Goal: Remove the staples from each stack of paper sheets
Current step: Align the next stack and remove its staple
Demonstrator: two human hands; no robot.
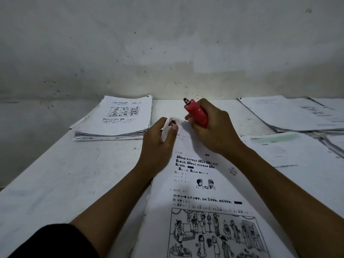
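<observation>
From the head view, the stapled stack of paper sheets [201, 192] lies on the white counter [65, 174] directly under both forearms, its printed page showing text and line drawings. The left hand [158, 144] pinches the stack's far corner [172, 124] between thumb and fingers, bending it up off the counter. Just to the right of that corner, the right hand [214, 131] is wrapped around a red staple remover [196, 113], its tip pointing up and away toward the wall [167, 43]; the tool's lower end sits close to the lifted corner, though whether it touches the paper cannot be told. No staple can be made out at the corner.

Beyond the left hand, well apart from it, a thick pile of sheets [115, 121] rests near the wall, with loose edges splayed at its base. To the right of the right hand, more papers [290, 116] lie spread flat on the counter, and another printed sheet [297, 155] lies nearer, beside the right forearm. A dark sleeve [55, 243] covers the left upper arm at the bottom edge.
</observation>
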